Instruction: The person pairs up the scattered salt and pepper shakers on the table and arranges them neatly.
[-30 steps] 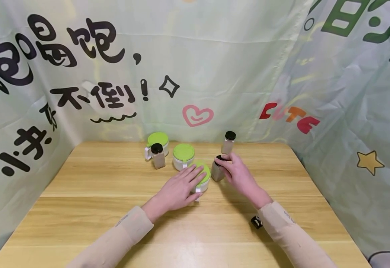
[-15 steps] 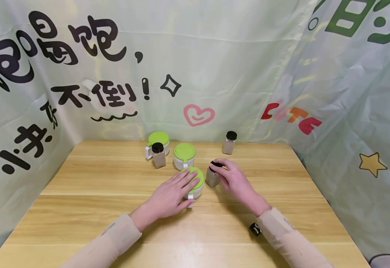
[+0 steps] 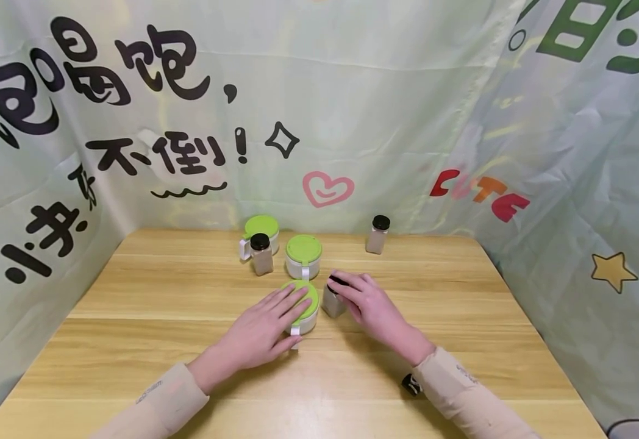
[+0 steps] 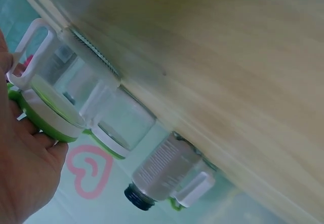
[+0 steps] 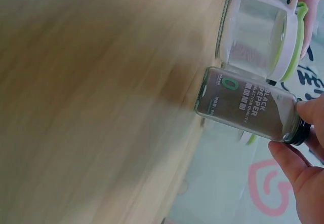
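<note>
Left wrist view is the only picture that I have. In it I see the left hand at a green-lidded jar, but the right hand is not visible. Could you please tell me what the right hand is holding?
Observer: The right hand pinches a black-capped bottle by its upper end.

Operator: Thank you. Is it possible for you to read some English words on this bottle?

Observer: Yes, in the right wrist view its printed label reads BLACK PEPPER.
</note>
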`<state>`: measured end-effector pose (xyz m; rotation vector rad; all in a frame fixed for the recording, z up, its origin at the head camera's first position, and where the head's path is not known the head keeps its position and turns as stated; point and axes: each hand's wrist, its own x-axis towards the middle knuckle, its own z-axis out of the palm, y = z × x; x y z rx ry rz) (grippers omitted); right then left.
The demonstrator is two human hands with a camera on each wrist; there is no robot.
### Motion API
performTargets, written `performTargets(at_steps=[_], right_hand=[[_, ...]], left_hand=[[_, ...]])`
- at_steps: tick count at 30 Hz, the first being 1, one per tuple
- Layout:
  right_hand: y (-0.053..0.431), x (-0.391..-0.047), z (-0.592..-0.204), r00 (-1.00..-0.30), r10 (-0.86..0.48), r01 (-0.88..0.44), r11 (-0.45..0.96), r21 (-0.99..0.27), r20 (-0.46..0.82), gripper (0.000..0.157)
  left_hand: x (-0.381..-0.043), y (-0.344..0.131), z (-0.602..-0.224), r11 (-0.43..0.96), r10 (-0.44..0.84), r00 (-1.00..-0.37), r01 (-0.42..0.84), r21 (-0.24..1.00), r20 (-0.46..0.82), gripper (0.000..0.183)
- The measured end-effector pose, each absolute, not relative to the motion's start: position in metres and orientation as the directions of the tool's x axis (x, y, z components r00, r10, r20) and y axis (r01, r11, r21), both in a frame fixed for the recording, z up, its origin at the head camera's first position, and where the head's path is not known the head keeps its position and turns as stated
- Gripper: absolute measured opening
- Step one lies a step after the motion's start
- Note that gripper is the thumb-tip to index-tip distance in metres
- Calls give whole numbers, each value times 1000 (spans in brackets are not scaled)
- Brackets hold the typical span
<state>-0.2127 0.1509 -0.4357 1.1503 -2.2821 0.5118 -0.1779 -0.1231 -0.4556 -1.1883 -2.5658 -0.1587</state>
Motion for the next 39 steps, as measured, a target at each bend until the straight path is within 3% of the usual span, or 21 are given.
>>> performTargets(at_steps=[16, 28, 39], right_hand=[[112, -200, -430, -478, -599, -834, 539, -118, 643, 38], [75, -185, -429, -490, -670, -829, 556, -59, 558, 45], [56, -182, -430, -452, -670, -858, 507, -81, 588, 36]], left_hand=[[-163, -167, -457, 630, 735, -586, 776, -24, 340, 76], [-148, -194, -460, 674, 690, -625, 739, -9, 364, 76], [-134, -229, -459, 695, 644, -650, 718, 46, 403, 73]])
